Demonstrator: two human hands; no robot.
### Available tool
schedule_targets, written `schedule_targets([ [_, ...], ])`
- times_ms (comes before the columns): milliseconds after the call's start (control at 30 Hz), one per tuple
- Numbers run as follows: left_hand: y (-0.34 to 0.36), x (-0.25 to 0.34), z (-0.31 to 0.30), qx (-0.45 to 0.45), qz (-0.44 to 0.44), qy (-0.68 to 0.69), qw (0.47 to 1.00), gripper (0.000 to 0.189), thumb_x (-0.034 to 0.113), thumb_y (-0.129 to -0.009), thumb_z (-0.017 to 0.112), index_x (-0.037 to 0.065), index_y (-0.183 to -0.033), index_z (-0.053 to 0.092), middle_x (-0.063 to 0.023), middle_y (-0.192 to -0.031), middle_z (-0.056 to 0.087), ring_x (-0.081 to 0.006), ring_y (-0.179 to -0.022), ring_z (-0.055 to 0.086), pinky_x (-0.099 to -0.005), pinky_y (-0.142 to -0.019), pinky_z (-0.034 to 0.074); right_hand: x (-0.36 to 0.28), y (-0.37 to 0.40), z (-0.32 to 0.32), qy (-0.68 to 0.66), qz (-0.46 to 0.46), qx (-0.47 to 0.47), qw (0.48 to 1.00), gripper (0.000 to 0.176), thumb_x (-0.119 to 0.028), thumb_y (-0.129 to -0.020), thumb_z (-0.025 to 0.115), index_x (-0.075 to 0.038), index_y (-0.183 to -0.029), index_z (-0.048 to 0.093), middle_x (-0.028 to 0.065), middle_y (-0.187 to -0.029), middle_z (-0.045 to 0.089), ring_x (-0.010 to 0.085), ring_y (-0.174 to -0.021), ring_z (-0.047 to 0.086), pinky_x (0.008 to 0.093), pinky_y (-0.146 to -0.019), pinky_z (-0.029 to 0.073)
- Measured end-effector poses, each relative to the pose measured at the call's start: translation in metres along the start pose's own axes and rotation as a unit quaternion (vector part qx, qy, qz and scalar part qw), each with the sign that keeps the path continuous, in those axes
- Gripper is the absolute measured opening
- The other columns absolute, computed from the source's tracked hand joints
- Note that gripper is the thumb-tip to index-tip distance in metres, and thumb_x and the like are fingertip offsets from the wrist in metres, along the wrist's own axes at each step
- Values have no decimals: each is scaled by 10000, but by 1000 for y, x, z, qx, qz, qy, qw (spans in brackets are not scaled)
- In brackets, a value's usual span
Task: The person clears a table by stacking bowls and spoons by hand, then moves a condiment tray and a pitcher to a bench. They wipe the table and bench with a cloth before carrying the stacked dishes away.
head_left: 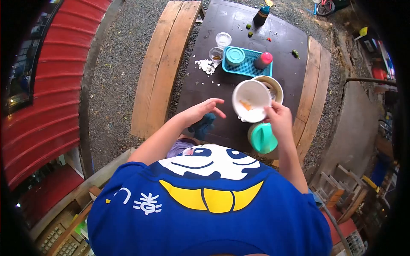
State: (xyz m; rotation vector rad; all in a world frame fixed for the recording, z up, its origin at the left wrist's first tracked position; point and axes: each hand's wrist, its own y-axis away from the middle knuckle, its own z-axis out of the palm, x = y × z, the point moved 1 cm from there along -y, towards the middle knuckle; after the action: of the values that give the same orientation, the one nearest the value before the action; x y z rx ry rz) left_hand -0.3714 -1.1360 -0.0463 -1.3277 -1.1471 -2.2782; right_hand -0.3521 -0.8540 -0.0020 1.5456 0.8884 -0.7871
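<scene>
My right hand [278, 117] grips the rim of a white bowl [255, 96], tilted so that its inside shows, with a little orange residue in it. Partly behind that bowl stands a cream-coloured container [277, 86] with something inside that I cannot make out. Just below the white bowl is a pitcher with a green lid [263, 138]. My left hand [209, 110] is raised to the left of the bowl, fingers apart and holding nothing. Beneath it lies a dark blue cloth [203, 126] near the table's front edge.
On the dark table [194, 96], a turquoise basket [246, 71] holds a lidded tub and a red-capped bottle. Two clear cups [223, 39] and white scraps [207, 66] lie left of it. A dark bottle [261, 16] stands at the back. Wooden benches [160, 64] flank both sides.
</scene>
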Motion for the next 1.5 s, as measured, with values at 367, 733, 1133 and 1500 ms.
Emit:
schedule_targets([
  [367,50,-49,-126,-7,-10,294,956,1037,752,-643,645,16,-1340,425,-140,-1258,559,-240,-1128,564,-358,-972,454,-13,-24,179,4,11,-80,997,382,-329,-934,568,-2,-1128,616,42,-778,638,82,-670,593,239,-586,482],
  [733,21,-18,-139,-165,20,128,978,1078,773,-714,545,86,-1468,196,-121,-1427,373,-240,-1255,454,-383,-1067,329,-50,-5,234,411,-193,-34,891,1166,-263,-509,845,-149,-1468,191,201,-1426,279,412,-1296,307,468,-1066,312],
  [1133,-27,-3,-132,20,-123,176,976,240,322,-883,572,98,-968,591,-55,-737,616,-128,-628,586,-278,-545,481,25,-47,32,497,22,298,815,1138,-396,-538,846,-193,-1467,220,203,-1399,335,387,-1286,345,492,-1031,343],
  [1500,-5,39,-76,-50,3,135,990,575,-63,-727,573,119,-1239,385,-101,-1027,539,-187,-951,555,-310,-847,467,-31,9,103,247,-155,175,940,644,-348,-690,799,-79,-1215,540,171,-1265,466,336,-1175,460,419,-996,370],
])
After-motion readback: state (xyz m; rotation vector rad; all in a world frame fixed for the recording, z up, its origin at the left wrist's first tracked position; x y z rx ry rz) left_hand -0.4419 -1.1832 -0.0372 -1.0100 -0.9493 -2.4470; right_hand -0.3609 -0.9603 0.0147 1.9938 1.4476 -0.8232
